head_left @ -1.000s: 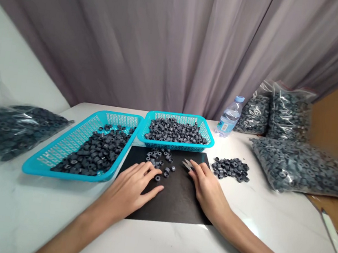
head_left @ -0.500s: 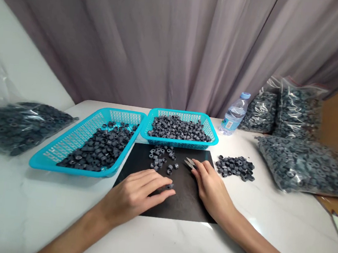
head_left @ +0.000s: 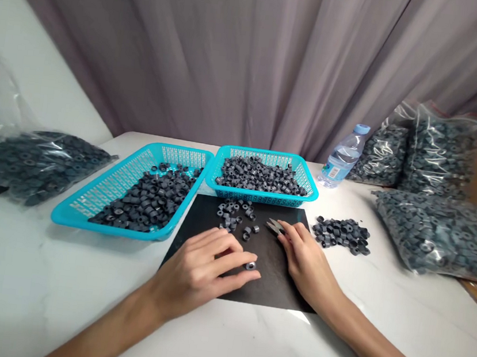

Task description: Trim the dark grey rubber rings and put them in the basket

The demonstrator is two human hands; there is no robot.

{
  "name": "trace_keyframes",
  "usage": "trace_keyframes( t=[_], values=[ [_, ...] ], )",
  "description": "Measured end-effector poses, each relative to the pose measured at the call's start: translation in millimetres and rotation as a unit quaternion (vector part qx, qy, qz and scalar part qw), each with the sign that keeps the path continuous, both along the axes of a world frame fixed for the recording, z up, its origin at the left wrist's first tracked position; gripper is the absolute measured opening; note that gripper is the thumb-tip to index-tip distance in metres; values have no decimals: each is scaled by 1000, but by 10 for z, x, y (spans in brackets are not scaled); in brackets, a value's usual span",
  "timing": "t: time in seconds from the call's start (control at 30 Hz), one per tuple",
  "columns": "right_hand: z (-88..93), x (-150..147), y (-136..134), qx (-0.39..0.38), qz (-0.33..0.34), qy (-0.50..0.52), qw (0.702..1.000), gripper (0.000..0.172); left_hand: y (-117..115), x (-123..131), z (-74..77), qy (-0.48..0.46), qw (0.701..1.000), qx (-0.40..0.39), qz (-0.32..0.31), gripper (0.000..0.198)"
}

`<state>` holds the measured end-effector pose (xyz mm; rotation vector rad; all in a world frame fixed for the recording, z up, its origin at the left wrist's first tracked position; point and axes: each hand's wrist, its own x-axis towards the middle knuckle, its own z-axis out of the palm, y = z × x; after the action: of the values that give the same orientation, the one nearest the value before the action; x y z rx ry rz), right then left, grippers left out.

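Note:
Between the thumb and forefinger of my left hand (head_left: pixel 212 268) is a small dark grey ring-shaped part (head_left: pixel 251 266), its hole facing up towards me. Both are over the black mat (head_left: pixel 268 286). My right hand (head_left: pixel 305 256) is closed around small snips (head_left: pixel 276 226), whose slightly parted metal blades point left; the handles are mostly hidden in the fingers. Just beyond my left hand, several loose ring parts (head_left: pixel 231 215) lie on the mat. To the right of my right hand, a pile of similar rings (head_left: pixel 340 234) rests on the white table.
Two turquoise baskets hold many grey rings: the left basket (head_left: pixel 105 230) and the back basket (head_left: pixel 262 194). A water bottle (head_left: pixel 343 156) stands at the back right. Plastic bags of parts (head_left: pixel 444 235) fill the right side; another bag (head_left: pixel 44 163) lies at the left.
The view has shifted slightly, so things appear a little further right. The ring in my left fingers has turned and shows its hole more plainly. My right hand keeps hold of the snips.

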<state>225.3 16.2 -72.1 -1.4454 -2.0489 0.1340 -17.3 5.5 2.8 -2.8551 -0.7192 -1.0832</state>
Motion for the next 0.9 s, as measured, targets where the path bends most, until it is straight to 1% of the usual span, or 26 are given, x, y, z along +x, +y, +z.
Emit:
trace_keyframes(
  t=[0.03,0.1,0.13,0.2,0.27,0.33,0.4,0.47,0.5,0.57,0.67,0.73,0.8,0.9],
  values=[
    [-1,0,0,1,2,1,1000,34,3,4,7,-5,1000,-19,17,16],
    [1,1,-1,6,4,2,1000,34,7,19,13,-34,993,-99,52,14],
    [2,1,-1,7,5,2,1000,34,7,29,10,-57,984,-156,63,13],
    [6,3,-1,5,3,3,1000,33,7,52,-5,-104,953,-275,76,10],
    [6,6,2,-1,2,5,1000,32,8,74,-24,-143,912,-375,87,11],
    [0,9,5,-7,1,4,1000,32,10,93,-37,-187,865,-459,80,13],
    [-8,10,9,-10,1,2,1000,31,13,109,-36,-237,808,-537,46,15],
    [-15,8,13,-12,1,2,1000,31,11,121,-25,-280,754,-594,12,16],
    [-18,6,14,-12,0,3,1000,31,9,125,-17,-298,732,-613,0,17],
    [-21,3,18,-11,1,5,1000,30,4,130,-1,-325,697,-639,-13,18],
    [-28,2,25,-8,4,6,1000,30,3,127,13,-354,653,-669,-19,19],
    [-33,1,28,-6,4,5,1000,30,10,114,11,-372,630,-681,-28,21],
    [-34,0,27,-5,3,2,1000,31,19,96,2,-388,620,-680,-46,25],
    [-28,-6,21,-11,6,-2,1000,34,25,76,-14,-394,628,-668,-57,23]
  ],
)
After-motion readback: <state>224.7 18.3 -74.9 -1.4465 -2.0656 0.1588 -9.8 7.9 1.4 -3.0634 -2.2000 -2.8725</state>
